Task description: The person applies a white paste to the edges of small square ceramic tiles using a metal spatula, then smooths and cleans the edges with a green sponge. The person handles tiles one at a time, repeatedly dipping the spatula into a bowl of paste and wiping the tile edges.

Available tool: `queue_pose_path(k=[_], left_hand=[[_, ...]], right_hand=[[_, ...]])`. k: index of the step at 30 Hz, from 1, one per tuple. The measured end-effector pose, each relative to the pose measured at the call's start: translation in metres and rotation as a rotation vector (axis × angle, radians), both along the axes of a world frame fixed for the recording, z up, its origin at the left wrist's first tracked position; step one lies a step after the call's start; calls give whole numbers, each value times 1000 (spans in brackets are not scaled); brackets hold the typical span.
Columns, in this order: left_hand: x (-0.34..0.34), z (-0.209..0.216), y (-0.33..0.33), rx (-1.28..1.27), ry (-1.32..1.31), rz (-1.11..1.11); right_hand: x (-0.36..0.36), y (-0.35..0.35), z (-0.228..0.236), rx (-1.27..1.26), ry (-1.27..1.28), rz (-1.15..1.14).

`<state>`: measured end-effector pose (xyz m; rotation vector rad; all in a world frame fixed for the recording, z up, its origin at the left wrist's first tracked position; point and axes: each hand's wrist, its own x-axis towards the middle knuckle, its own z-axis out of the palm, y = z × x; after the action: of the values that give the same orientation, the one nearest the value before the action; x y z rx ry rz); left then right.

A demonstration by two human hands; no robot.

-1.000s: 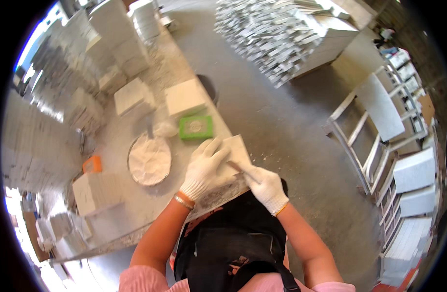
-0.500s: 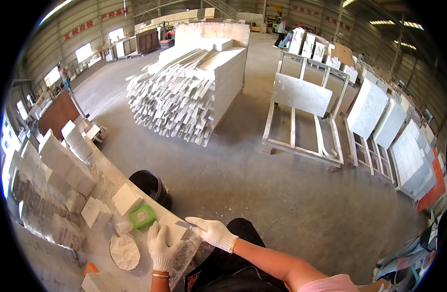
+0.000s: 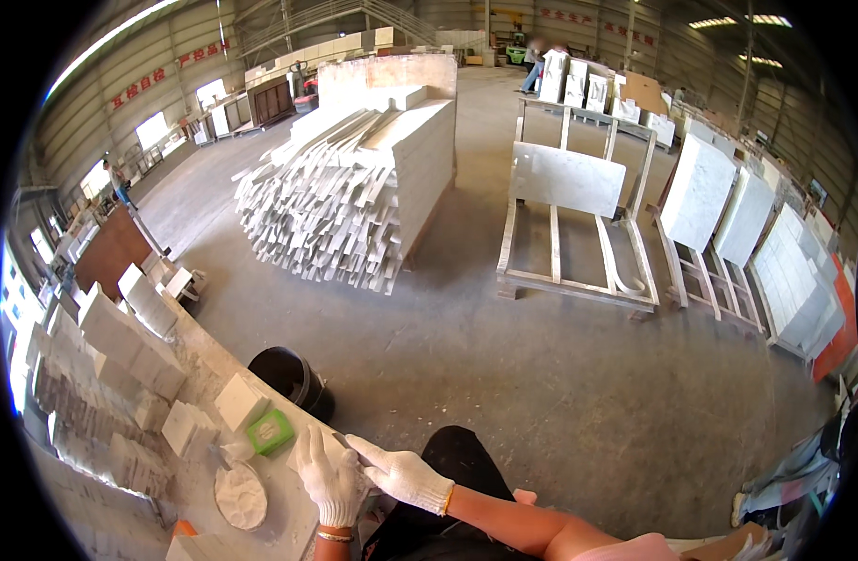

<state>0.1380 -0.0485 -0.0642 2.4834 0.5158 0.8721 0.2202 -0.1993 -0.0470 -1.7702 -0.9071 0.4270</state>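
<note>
1. The left hand (image 3: 328, 481) lies palm down with its fingers extended and slightly apart, released rather than clenched, resting on the slab.
2. The slab (image 3: 332, 446) is under and just right of those fingers, at the bench (image 3: 289, 505) edge, mostly hidden by the gloves.
3. The right hand (image 3: 406, 479) has its fingers gathered, seemingly grasping the blade (image 3: 341, 439), which shows as a small grey sliver at the fingertips; the exact grip is hidden.
4. To work well here, the left fingers should press evenly and stay out of the blade's line.
5. A low blade angle and light right-hand pressure would probably spare the slab's edge.
6. Just left of the left fingertips sits the green box (image 3: 270, 432); farther left and nearer the wrist, the powder bowl (image 3: 240, 496). Both are best left clear of the right elbow's swing.
</note>
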Motion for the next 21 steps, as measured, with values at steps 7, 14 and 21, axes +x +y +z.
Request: queue_pose_path(k=[7, 14, 21], left_hand=[[29, 39, -10, -176, -179, -35], [22, 49, -38, -1235, 185, -249], [18, 56, -18, -1347, -182, -193]], right_hand=[[10, -32, 1, 196, 169, -194], [7, -28, 3, 75, -67, -112], [1, -30, 21, 112, 244, -21]])
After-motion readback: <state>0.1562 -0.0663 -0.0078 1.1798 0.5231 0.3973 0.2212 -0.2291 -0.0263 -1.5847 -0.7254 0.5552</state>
